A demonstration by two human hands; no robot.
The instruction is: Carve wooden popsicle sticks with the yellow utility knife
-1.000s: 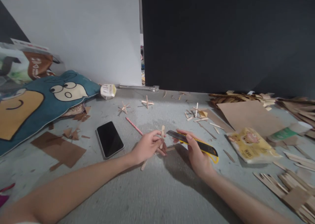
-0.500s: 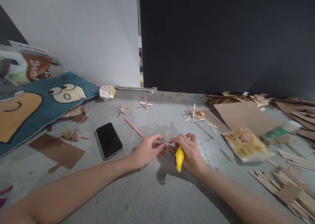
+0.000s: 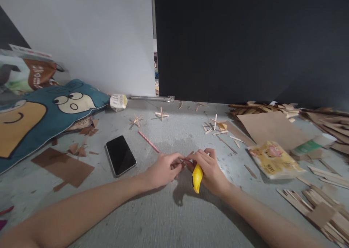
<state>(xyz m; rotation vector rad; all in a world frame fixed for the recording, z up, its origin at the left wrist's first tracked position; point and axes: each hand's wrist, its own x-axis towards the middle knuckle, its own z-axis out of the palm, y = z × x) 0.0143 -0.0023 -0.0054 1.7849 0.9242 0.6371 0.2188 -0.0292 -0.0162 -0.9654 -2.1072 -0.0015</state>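
In the middle of the table, my left hand [image 3: 165,169] has its thumb and fingers pinched on a small wooden stick piece [image 3: 184,162]. Close against it, my right hand [image 3: 208,168] is curled round a yellow tool [image 3: 197,178] with a ridged, tapering handle; its working end is hidden by the fingers. The right fingertips meet the stick piece at the left fingertips. A pink patterned pencil [image 3: 148,141] lies just beyond my left hand. Farther back stand small crossed-stick pieces [image 3: 136,121], another crossed piece [image 3: 161,114] and an upright one [image 3: 215,123].
On the left lie a phone [image 3: 120,155], brown cardboard [image 3: 64,167] and a blue cartoon pillow [image 3: 79,108]. A yellow packet [image 3: 274,159], a green-and-white tube [image 3: 313,144] and a bundle of wooden sticks [image 3: 320,213] are on the right. A dark panel [image 3: 251,44] rises behind.
My hands have drawn together at the fingertips. The stick piece that stuck up from my left fingers now lies lower, mostly covered. The yellow tool has tipped slightly down and left.
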